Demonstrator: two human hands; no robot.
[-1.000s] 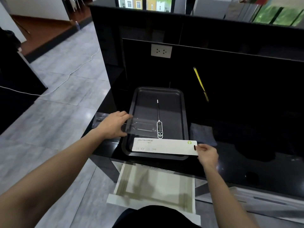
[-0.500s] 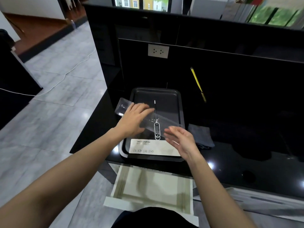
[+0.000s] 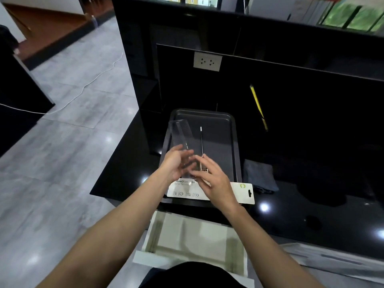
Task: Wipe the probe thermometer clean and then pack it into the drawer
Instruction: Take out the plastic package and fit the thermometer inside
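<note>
The probe thermometer point(image 3: 201, 140) lies in a dark baking tray point(image 3: 235, 142) on the black counter, its thin probe pointing away from me. Its display body is mostly hidden behind my right hand point(image 3: 215, 180). My left hand point(image 3: 173, 163) grips the near end of a clear plastic blister cover point(image 3: 180, 132), which is raised and tilted over the tray's left side. The spread fingers of my right hand touch that same end, but a grip is not visible. A white packaging card point(image 3: 243, 193) rests across the tray's front rim.
A folded grey cloth point(image 3: 259, 175) lies on the counter right of the tray. An open pale drawer point(image 3: 191, 240) sits below the counter edge in front of me. A yellow stick point(image 3: 257, 104) leans at the back. A wall socket point(image 3: 206, 61) is above the tray.
My left hand lifted the clear cover off the tray and swung it upright. My right hand let go of the white card and moved in to meet the cover's near end.
</note>
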